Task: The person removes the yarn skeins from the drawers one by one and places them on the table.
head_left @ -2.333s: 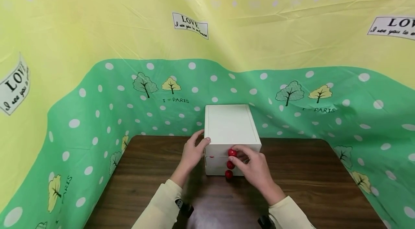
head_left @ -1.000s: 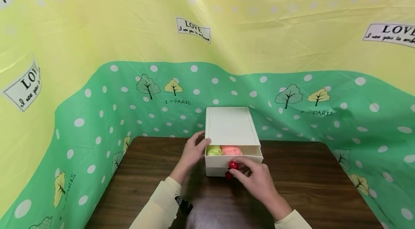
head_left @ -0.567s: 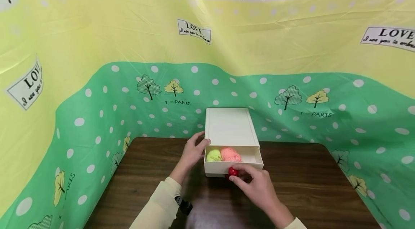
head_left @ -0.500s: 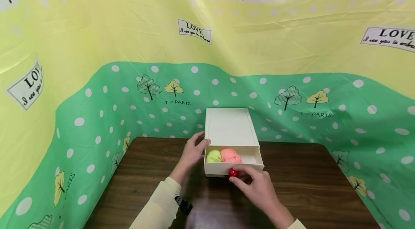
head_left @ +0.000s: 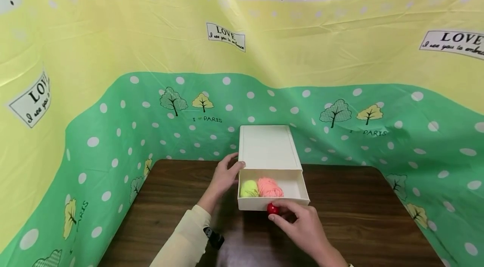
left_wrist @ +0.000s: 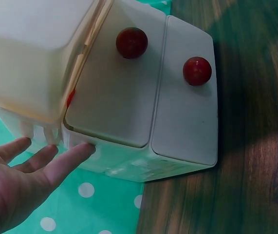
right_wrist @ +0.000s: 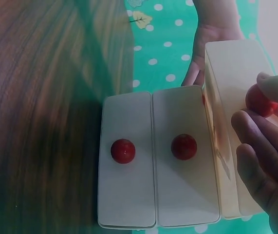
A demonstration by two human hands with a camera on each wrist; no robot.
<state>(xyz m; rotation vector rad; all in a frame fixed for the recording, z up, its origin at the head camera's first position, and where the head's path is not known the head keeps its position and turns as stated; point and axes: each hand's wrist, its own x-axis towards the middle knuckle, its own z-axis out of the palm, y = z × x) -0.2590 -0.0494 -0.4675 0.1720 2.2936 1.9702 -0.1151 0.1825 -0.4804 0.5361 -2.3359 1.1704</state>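
Note:
A small white drawer cabinet [head_left: 269, 147] stands on the table with its top drawer [head_left: 298, 191] pulled out. Inside the drawer sit a yellow-green ball of yarn [head_left: 249, 189] and a pink ball of yarn [head_left: 269, 187]. My right hand [head_left: 302, 225] pinches that drawer's round red knob [right_wrist: 259, 101] between thumb and fingers. My left hand [head_left: 224, 174] steadies the cabinet's left side, its thumb at the top front corner. In the left wrist view, its fingers [left_wrist: 70, 163] lie extended against the side wall. Two lower drawers show their own red knobs, a middle one [left_wrist: 132, 43] and a bottom one [left_wrist: 197, 71].
Dark wood-grain table [head_left: 181, 200] extends around the cabinet. Behind it and along both sides hangs a green and yellow printed cloth [head_left: 204, 141]. A black band [head_left: 214, 238] is on the left wrist.
My right hand has drawn the top drawer from closed out toward me, bringing both yarn balls into sight. The left hand has stayed on the cabinet's side.

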